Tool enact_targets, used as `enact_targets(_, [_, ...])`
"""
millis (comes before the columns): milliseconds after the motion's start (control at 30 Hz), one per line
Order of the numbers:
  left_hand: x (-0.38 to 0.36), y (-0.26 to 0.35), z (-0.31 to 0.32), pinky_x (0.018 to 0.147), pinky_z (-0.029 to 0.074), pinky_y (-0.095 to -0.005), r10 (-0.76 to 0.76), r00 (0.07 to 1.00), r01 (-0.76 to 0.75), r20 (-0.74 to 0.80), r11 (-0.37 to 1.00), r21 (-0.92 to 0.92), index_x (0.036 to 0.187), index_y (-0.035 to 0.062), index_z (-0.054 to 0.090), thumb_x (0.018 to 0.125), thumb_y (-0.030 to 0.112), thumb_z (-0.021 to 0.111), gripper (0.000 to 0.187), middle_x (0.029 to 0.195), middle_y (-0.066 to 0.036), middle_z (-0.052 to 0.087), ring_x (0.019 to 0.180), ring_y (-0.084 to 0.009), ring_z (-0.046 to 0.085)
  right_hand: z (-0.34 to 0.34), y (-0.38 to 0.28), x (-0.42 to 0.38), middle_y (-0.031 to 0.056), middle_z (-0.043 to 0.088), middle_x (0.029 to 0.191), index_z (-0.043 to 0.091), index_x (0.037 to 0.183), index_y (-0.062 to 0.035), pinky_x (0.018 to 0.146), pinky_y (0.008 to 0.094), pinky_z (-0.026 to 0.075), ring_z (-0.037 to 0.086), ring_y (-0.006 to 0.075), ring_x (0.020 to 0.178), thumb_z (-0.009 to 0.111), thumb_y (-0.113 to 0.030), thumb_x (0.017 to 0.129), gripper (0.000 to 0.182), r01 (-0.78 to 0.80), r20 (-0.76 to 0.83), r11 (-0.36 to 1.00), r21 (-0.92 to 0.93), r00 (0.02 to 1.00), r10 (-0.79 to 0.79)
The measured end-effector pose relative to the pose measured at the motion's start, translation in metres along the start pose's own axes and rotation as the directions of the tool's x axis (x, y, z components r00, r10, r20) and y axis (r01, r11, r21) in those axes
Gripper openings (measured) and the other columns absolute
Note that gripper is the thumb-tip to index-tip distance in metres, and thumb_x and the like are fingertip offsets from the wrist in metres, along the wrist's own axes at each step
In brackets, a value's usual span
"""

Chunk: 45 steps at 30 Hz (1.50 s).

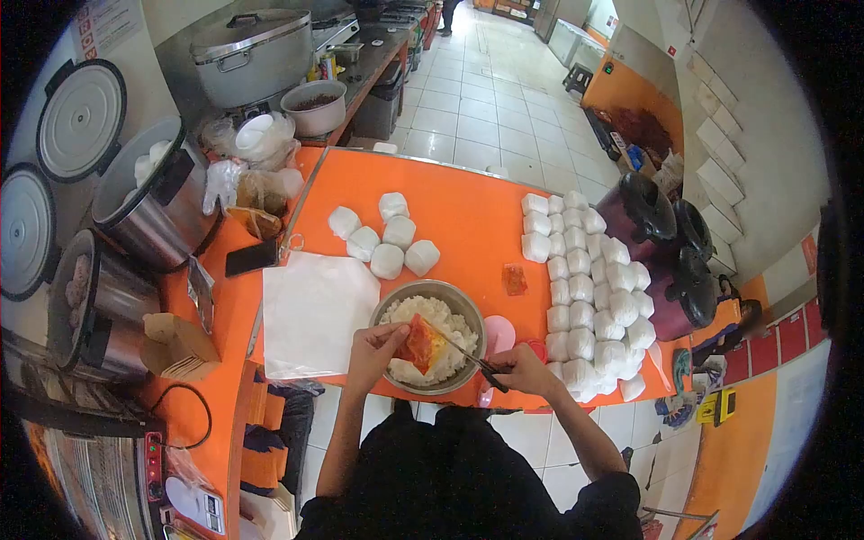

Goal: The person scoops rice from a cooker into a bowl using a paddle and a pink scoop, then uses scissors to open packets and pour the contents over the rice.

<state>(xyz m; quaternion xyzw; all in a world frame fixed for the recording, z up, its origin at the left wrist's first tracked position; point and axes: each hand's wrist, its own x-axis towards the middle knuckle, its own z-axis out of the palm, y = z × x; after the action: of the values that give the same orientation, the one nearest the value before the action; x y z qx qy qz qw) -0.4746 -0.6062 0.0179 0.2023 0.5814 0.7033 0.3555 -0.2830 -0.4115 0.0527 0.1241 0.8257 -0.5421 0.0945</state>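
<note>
My left hand (373, 349) pinches a glossy orange plastic sachet (421, 343); my right hand (520, 368) grips metal-bladed scissors (468, 353); the bowl (387, 306) is dull brushed steel; the counter (459, 211) smooth, slightly shiny orange laminate.

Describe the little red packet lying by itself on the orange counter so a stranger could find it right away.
Start at the orange counter and find the metal bowl of rice near its front edge. Just right of the bowl, before the long block of white wrapped bundles, lies the small red packet. It is the only flat, reddish thing lying alone on the bare orange surface.
</note>
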Motion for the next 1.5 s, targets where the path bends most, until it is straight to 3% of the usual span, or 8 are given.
enact_targets(200, [0.004,-0.005,0.001,0.064,0.051,-0.0224,-0.016,0.998,0.017,0.066,1.000,-0.004,0.101,-0.0058,0.062,0.087,0.016,0.058,0.026,0.082,-0.008,0.065,0.071,-0.0090,0.059,0.009,-0.007,0.003,-0.0007,0.048,0.053,0.057,0.070,0.0017,0.045,0.0214,0.036,0.045,0.0037,0.049,0.057,-0.005,0.072,0.007,0.182,-0.089,0.982,-0.048,0.978,-0.186])
enact_targets(400, [0.006,-0.002,-0.004,0.063,0.050,-0.0214,-0.005,0.996,0.000,0.094,0.999,0.050,0.101,-0.0054,0.062,0.086,0.016,0.058,0.026,0.082,-0.006,0.065,0.071,-0.0080,0.058,0.003,-0.001,0.000,0.0058,0.058,0.059,0.060,0.078,0.0019,0.050,0.0257,0.041,0.050,0.0079,0.053,0.060,-0.011,0.074,0.014,0.027,-0.037,0.999,-0.041,0.999,-0.029])
enact_targets(500, [0.008,-0.004,-0.004,0.062,0.049,-0.0208,0.000,0.991,-0.005,0.133,0.999,0.034,0.100,-0.0045,0.063,0.086,0.016,0.059,0.025,0.081,-0.005,0.065,0.070,-0.0072,0.057,0.006,0.006,0.006,0.0003,0.049,0.052,0.057,0.071,0.0028,0.047,0.0214,0.038,0.046,0.0050,0.050,0.057,-0.005,0.071,0.007,0.145,-0.025,0.987,-0.076,0.989,-0.147])
enact_targets(600, [0.010,-0.005,-0.006,0.062,0.049,-0.0209,-0.001,0.992,-0.006,0.125,0.998,0.056,0.099,-0.0040,0.063,0.086,0.016,0.059,0.025,0.080,-0.005,0.065,0.069,-0.0068,0.057,0.005,0.000,0.008,0.0090,0.057,0.058,0.062,0.079,-0.0009,0.051,0.0278,0.043,0.055,0.0124,0.053,0.058,-0.013,0.075,0.014,0.075,-0.016,0.996,0.041,0.997,-0.074])
enact_targets(800, [0.013,0.007,-0.001,0.063,0.050,-0.0222,0.027,0.986,-0.049,0.164,0.990,0.130,0.098,-0.0040,0.064,0.085,0.017,0.060,0.025,0.079,-0.004,0.064,0.069,-0.0071,0.057,0.000,0.009,0.016,0.0077,0.057,0.058,0.061,0.074,-0.0004,0.051,0.0275,0.042,0.054,0.0111,0.052,0.059,-0.017,0.076,0.016,0.064,-0.001,0.953,-0.295,0.998,-0.067])
enact_targets(900, [0.017,0.005,0.000,0.063,0.051,-0.0225,0.014,0.984,-0.026,0.180,0.998,0.066,0.097,-0.0040,0.064,0.085,0.018,0.060,0.025,0.080,-0.005,0.064,0.069,-0.0076,0.058,0.000,-0.006,0.013,0.0070,0.055,0.055,0.059,0.072,-0.0003,0.050,0.0280,0.041,0.052,0.0115,0.051,0.060,-0.017,0.075,0.017,0.112,-0.060,0.992,-0.051,0.992,-0.115])
enact_targets(1100, [0.023,0.008,0.004,0.062,0.050,-0.0215,0.047,0.971,-0.084,0.236,0.985,0.148,0.097,-0.0026,0.065,0.085,0.018,0.060,0.024,0.078,-0.003,0.064,0.068,-0.0069,0.057,-0.006,0.010,0.021,0.0068,0.055,0.055,0.058,0.073,0.0010,0.049,0.0292,0.040,0.051,0.0115,0.050,0.061,-0.018,0.075,0.020,0.179,-0.044,0.964,-0.198,0.981,-0.191])
enact_targets(1500, [0.043,-0.006,0.003,0.054,0.043,-0.0185,0.041,0.938,-0.108,0.345,0.978,0.179,0.099,0.0001,0.065,0.085,0.019,0.061,0.024,0.074,0.002,0.061,0.062,-0.0029,0.049,-0.005,0.010,0.028,0.0068,0.058,0.057,0.060,0.074,0.0010,0.051,0.0300,0.044,0.055,0.0125,0.052,0.063,-0.018,0.075,0.019,0.075,-0.058,0.994,-0.075,0.995,-0.080])
